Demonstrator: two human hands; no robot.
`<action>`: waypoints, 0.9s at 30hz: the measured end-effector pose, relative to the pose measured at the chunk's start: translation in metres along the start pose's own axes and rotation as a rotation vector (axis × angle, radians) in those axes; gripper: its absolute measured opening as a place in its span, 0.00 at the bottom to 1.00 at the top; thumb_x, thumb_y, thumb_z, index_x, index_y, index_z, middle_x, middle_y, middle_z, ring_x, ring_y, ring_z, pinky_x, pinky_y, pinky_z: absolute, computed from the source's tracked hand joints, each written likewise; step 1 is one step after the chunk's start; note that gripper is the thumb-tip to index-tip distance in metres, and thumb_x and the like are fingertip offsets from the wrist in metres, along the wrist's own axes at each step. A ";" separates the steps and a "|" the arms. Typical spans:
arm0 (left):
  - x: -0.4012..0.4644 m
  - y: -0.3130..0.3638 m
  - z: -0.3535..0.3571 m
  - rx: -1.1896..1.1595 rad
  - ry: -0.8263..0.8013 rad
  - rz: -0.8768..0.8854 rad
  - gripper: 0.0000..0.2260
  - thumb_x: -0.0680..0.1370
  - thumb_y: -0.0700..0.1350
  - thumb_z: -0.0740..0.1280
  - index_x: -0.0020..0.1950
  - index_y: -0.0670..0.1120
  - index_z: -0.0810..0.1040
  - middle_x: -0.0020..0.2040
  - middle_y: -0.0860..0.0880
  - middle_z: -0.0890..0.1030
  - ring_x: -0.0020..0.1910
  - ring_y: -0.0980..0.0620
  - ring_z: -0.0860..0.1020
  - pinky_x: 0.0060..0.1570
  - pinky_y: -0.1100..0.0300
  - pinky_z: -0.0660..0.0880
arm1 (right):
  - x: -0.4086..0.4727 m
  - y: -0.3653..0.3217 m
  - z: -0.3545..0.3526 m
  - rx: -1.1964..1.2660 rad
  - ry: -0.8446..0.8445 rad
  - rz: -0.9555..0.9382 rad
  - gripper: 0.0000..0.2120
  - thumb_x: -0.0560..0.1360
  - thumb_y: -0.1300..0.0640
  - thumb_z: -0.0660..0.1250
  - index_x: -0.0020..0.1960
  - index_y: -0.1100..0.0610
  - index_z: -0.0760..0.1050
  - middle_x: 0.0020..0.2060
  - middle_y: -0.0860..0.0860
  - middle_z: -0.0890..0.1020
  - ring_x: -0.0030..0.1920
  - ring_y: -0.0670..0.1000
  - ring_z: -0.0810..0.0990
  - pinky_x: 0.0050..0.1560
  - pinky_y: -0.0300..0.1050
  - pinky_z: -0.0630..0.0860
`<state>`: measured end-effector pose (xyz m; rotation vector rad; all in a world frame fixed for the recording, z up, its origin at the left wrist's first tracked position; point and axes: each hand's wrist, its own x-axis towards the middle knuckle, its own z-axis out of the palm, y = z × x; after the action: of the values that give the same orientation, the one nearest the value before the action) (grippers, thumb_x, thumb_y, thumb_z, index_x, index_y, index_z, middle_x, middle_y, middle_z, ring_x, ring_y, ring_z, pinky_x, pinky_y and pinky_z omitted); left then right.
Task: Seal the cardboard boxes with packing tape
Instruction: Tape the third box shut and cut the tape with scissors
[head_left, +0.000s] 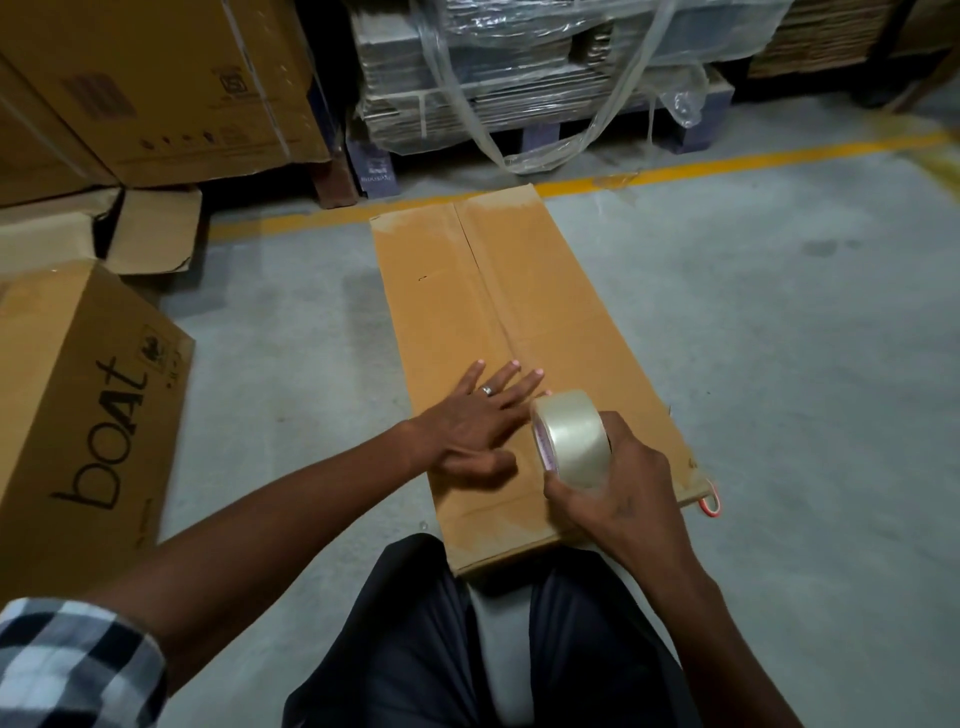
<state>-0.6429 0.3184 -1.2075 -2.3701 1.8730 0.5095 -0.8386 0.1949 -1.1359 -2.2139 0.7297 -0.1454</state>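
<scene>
A long brown cardboard box (550, 291) lies on the grey floor, running away from me, with its centre seam between two flaps. Clear tape shines across its far end and its near end. My left hand (480, 421) presses flat on the left flap beside the seam, fingers straight and spread, a ring on one finger. My right hand (618, 488) grips a roll of clear packing tape (569, 439) just above the box's near part, right beside the left hand's fingers.
A printed cardboard box (78, 415) stands at the left. Larger boxes (156, 88) are stacked at the back left, and wrapped flat cardboard (519, 67) sits on a pallet behind a yellow floor line (727, 163). A small red object (710, 506) pokes out by the box's near right corner.
</scene>
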 end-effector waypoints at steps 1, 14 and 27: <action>-0.003 0.005 0.005 0.002 0.011 0.016 0.41 0.74 0.65 0.50 0.85 0.50 0.47 0.84 0.47 0.38 0.82 0.44 0.38 0.78 0.35 0.36 | -0.003 0.004 0.004 0.040 0.010 -0.003 0.25 0.67 0.48 0.78 0.58 0.50 0.71 0.42 0.49 0.81 0.41 0.51 0.81 0.40 0.49 0.80; -0.007 0.011 0.007 -0.107 0.082 -0.022 0.43 0.73 0.67 0.50 0.84 0.53 0.40 0.84 0.50 0.39 0.83 0.49 0.39 0.79 0.37 0.40 | -0.059 0.017 -0.025 0.021 -0.012 -0.014 0.23 0.65 0.40 0.77 0.56 0.44 0.74 0.43 0.42 0.81 0.42 0.42 0.80 0.36 0.33 0.73; -0.021 0.090 0.041 -0.020 0.216 -0.073 0.57 0.68 0.70 0.69 0.84 0.49 0.40 0.84 0.46 0.38 0.83 0.44 0.37 0.76 0.30 0.41 | -0.057 0.023 -0.021 -0.217 -0.052 0.069 0.27 0.64 0.29 0.64 0.50 0.49 0.74 0.43 0.48 0.81 0.45 0.54 0.81 0.46 0.50 0.80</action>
<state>-0.7418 0.3261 -1.2264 -2.5881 1.8607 0.2769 -0.9036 0.2003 -1.1310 -2.3838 0.8244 0.0277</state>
